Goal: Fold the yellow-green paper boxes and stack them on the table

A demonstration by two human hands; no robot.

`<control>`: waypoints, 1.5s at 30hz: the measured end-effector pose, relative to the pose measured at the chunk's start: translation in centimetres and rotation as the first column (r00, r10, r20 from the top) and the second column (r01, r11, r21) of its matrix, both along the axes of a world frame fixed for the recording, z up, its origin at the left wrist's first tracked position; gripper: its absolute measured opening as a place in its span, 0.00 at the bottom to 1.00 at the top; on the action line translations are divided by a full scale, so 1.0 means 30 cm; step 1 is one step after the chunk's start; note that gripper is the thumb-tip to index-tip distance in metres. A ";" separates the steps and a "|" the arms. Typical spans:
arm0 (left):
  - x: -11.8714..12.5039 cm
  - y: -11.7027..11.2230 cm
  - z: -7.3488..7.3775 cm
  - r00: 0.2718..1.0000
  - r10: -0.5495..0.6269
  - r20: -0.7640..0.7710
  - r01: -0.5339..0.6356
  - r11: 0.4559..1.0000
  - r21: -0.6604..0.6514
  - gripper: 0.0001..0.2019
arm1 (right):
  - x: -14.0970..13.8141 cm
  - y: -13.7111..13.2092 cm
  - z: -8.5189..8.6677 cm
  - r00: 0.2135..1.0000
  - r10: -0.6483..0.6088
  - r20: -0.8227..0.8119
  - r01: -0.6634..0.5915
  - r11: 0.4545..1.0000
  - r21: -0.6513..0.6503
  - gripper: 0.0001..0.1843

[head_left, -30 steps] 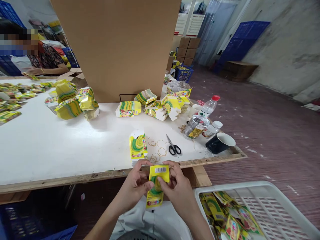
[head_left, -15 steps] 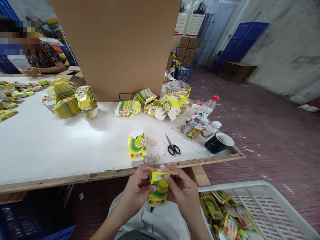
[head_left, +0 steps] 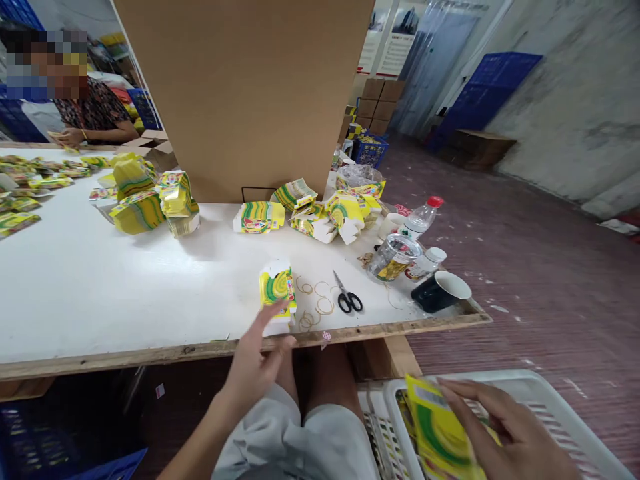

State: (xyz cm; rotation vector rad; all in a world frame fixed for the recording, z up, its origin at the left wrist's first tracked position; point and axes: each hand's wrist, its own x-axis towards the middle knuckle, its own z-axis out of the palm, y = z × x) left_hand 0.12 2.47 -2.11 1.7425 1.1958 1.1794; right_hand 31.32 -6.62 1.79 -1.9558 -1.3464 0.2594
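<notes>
My right hand (head_left: 505, 427) grips a yellow and green printed carton (head_left: 440, 423) over the white plastic basket (head_left: 537, 383). My left hand (head_left: 257, 360) has nothing in it; its thumb and fingers are apart, close to the near end of a stack of flat yellow cartons (head_left: 276, 285) at the table edge. From this view I cannot tell whether the fingers touch the stack. Right of the stack lie several rubber bands (head_left: 325, 305) and black-handled scissors (head_left: 349, 301).
Bundles of folded cartons (head_left: 260, 217) stand along the back of the white table (head_left: 210, 287), before a tall cardboard sheet (head_left: 245, 100). At right are a dark mug (head_left: 435, 293), a clear jar (head_left: 394, 259) and a bottle (head_left: 423, 217). A co-worker (head_left: 95, 110) sits far left.
Both hands held the carton over my lap. My right hand has carried it right and down to the basket; my left hand has let go and moved left toward the stack.
</notes>
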 end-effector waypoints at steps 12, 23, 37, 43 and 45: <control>-0.003 0.056 -0.075 0.977 -0.014 -0.213 0.016 1.000 0.009 0.20 | -0.484 0.392 -0.196 0.879 0.321 -0.353 -0.292 0.947 0.133 0.20; -0.022 0.071 -0.072 0.991 0.107 -0.080 -0.105 0.994 0.027 0.21 | -0.614 0.446 -0.259 0.880 0.292 -0.375 -0.225 0.951 0.212 0.13; -0.022 0.077 -0.094 0.975 0.155 -0.158 -0.157 0.988 -0.003 0.22 | -0.621 0.488 -0.251 0.819 0.239 -0.521 -0.167 0.969 0.183 0.11; -0.024 0.077 -0.092 0.982 0.165 -0.088 -0.166 0.986 0.000 0.21 | -0.629 0.480 -0.232 0.738 0.236 -0.632 -0.159 0.971 0.177 0.08; -0.027 0.074 -0.085 0.985 0.172 -0.030 -0.172 0.985 0.007 0.20 | -0.624 0.458 -0.219 0.702 0.234 -0.673 -0.159 0.972 0.172 0.07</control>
